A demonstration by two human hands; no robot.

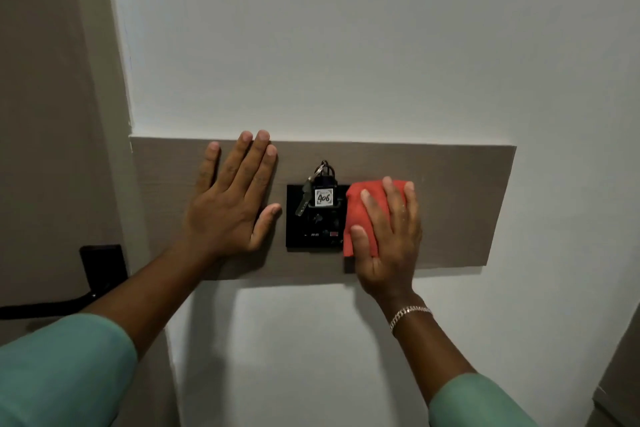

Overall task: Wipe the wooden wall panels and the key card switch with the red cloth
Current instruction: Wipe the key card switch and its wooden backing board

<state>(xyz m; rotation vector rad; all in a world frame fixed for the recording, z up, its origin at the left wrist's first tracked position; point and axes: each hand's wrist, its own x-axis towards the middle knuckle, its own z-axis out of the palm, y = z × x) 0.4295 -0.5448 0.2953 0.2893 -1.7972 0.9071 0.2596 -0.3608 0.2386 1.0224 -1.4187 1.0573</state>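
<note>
Head view: left hand lies flat, fingers spread, bracing on the wooden panel, while right hand presses the red cloth flat at the key card switch's three o'clock edge.

- left hand: bare, no rings or bands seen, short trimmed nails
- left sleeve: mint/teal green, plain smooth fabric, ends partway along forearm
- right hand: bare, short nails
- bracelet: pale metal chain links, flat, sits at right wrist
- right sleeve: same mint green, plain, no cuff detail visible
</note>
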